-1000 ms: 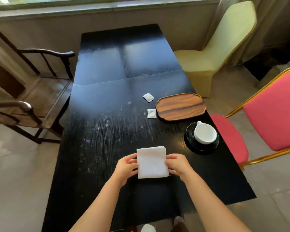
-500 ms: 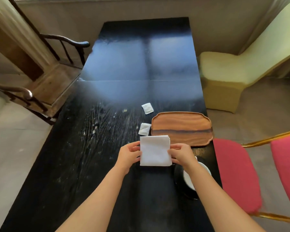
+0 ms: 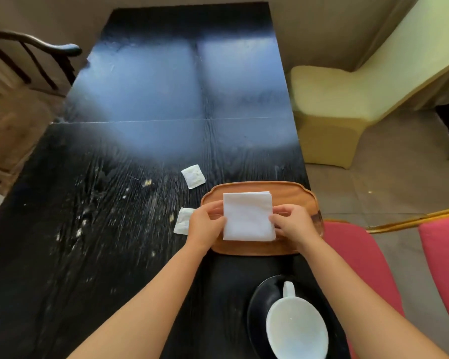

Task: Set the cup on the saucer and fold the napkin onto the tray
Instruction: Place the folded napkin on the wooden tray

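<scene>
Long black table [image 3: 140, 151] runs away twd the wall, top scuffed w/ pale specks and a big blue-white glare across the far half. Dark wooden chair [image 3: 36, 47] on the left side, pale yellow covered chair [image 3: 347, 99] far right, red seat w/ gold frame [image 3: 373, 268] near right.

On the table's right side sits a wooden tray [image 3: 290, 193], long edge facing the person. The white napkin [image 3: 248, 216], folded to a square (layered edges show at its far right corner), is over the middle of the tray; can't tell if it lies flat on the wood or is held just above it. Left hand [image 3: 205, 226] pinches its left edge, thumb on top, other fingers underneath; right hand [image 3: 293, 224] pinches the right edge the same way.

Nearer the person, close to the right table edge: black saucer [image 3: 259, 307] w/ the white cup [image 3: 296, 330] upright on it, handle pointing twd the tray, nothing visible inside.

Two small white packets: one [image 3: 193, 176] just beyond the tray's left end, the other [image 3: 183, 220] beside that end, partly behind the left hand
</scene>
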`<state>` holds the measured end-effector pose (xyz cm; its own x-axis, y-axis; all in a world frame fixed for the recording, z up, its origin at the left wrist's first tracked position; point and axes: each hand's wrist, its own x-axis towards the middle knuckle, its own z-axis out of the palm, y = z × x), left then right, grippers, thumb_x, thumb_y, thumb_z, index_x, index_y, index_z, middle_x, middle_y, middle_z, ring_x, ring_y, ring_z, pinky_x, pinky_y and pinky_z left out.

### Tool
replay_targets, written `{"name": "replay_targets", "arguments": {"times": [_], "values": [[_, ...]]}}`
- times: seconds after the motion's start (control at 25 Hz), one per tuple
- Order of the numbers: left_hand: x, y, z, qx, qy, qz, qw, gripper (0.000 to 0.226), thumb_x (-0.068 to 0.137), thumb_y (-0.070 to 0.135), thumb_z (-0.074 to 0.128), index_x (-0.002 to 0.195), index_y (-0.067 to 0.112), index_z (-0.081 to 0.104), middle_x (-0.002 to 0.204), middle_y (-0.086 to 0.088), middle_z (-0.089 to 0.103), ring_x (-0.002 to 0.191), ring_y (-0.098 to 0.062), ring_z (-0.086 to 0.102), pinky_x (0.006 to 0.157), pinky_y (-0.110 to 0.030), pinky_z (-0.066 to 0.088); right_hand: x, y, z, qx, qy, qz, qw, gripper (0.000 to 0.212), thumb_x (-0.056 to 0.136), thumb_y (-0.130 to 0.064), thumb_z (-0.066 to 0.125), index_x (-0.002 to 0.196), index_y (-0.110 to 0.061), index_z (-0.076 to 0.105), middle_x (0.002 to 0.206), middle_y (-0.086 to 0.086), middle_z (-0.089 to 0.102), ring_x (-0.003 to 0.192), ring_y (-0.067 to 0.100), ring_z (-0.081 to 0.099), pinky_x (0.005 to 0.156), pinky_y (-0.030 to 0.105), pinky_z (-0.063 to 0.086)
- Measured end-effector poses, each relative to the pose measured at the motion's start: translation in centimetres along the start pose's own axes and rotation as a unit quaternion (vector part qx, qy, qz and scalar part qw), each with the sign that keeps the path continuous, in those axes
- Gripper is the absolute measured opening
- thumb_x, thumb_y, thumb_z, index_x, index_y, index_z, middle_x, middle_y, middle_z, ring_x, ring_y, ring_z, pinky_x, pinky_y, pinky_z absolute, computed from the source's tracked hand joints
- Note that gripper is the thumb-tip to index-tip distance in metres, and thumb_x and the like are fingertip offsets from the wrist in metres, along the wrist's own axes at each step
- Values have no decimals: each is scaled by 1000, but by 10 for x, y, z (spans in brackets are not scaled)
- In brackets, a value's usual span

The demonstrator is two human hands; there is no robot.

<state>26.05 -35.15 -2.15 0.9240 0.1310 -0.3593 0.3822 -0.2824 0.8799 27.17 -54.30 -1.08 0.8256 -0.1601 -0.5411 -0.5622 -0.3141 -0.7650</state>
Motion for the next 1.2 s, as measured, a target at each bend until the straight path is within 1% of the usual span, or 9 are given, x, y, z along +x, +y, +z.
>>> {"name": "replay_targets", "arguments": {"times": [0.16,0.32,0.4,0.52,0.6,0.72,0.92,1.08,1.2], "values": [[7,-12,11,9,37,23,999,40,74,-4,57,108,14,68,102,0,71,92,-10,65,83,-34,55,10,9,3,-54,16,-46,997,25,84,-13,61,109,-9,64,100,1,61,95,18,58,76,33,54],[-4,-10,19,27,100,49,993,36,77,-5,54,105,13,67,92,8,66,80,2,60,70,-3,44,11,7,7,-114,46,-118,985,24,83,-12,62,107,-8,63,99,3,64,88,13,55,75,27,48],[-8,-10,21,38,116,58,991,36,78,-6,53,107,13,65,91,10,63,83,-6,62,67,0,42,10,7,9,-128,58,-148,979,29,83,-13,62,112,-12,59,100,6,67,85,13,57,70,24,47],[-7,-15,19,142,156,184,960,39,82,4,55,120,10,56,113,2,58,109,-18,56,88,-14,40,8,14,13,-228,95,-260,934,50,83,-13,61,131,-16,46,123,7,59,108,20,54,83,32,48],[-2,-23,21,284,78,275,915,55,86,27,47,138,9,39,143,-7,42,136,-22,33,111,-29,24,13,23,13,-350,112,-365,856,60,83,-14,58,139,-16,38,144,8,42,133,26,34,101,42,38],[6,-32,24,446,-40,278,850,75,83,54,25,146,22,1,155,1,-2,143,-17,-7,115,-47,0,19,32,14,-483,82,-394,777,58,88,-36,38,142,-15,31,153,7,27,142,21,8,108,55,24],[13,-46,22,482,-42,284,828,73,85,59,23,146,25,1,157,2,2,144,-15,-3,113,-53,-1,23,48,20,-511,59,-364,777,64,90,-47,21,145,-14,17,156,2,16,142,15,-1,110,50,3],[16,-51,22,489,-22,318,812,71,85,56,31,146,22,17,155,0,13,142,-13,4,110,-56,3,23,52,23,-525,74,-354,770,63,92,-49,19,145,-14,19,155,3,18,142,17,4,109,52,4],[15,-47,20,478,-26,317,819,71,86,56,31,146,21,18,155,1,8,142,-13,2,113,-58,5,23,50,23,-535,64,-348,767,67,92,-54,2,145,-15,17,155,4,18,142,17,4,108,53,4]]}}
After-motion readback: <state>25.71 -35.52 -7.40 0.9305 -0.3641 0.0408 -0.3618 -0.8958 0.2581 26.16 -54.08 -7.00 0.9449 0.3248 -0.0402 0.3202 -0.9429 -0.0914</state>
